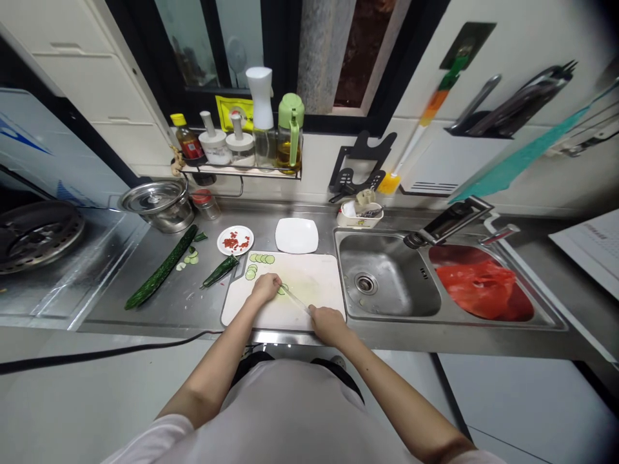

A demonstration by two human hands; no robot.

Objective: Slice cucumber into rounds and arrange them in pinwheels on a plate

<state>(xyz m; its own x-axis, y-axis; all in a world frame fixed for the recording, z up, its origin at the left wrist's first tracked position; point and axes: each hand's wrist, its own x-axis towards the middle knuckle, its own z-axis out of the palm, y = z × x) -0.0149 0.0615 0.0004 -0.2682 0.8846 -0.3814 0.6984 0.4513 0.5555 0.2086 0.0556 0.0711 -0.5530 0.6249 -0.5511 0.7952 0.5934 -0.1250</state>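
My right hand [331, 324] is closed around the handle of a knife [297, 301], whose blade slants up and left over the white cutting board [309, 274]. Near the blade's tip, my left hand [265, 288] has its fingers bent and pressed together; what they pinch, if anything, is hidden. A thin cucumber slice [282, 290] lies at those fingertips, beside the blade. Towards the board's upper left corner are a row of cucumber slices [262, 258] and a small overlapping pile of slices [251, 272].
Left of the board lie a cucumber piece [220, 271], a long whole cucumber [162, 267] and several trimmings [192, 256]. Behind it stand a plate with chopped red bits [235, 240] and a white plate [296, 236]. The sink [387, 274] adjoins on the right; a lidded pot [162, 206] stands back left.
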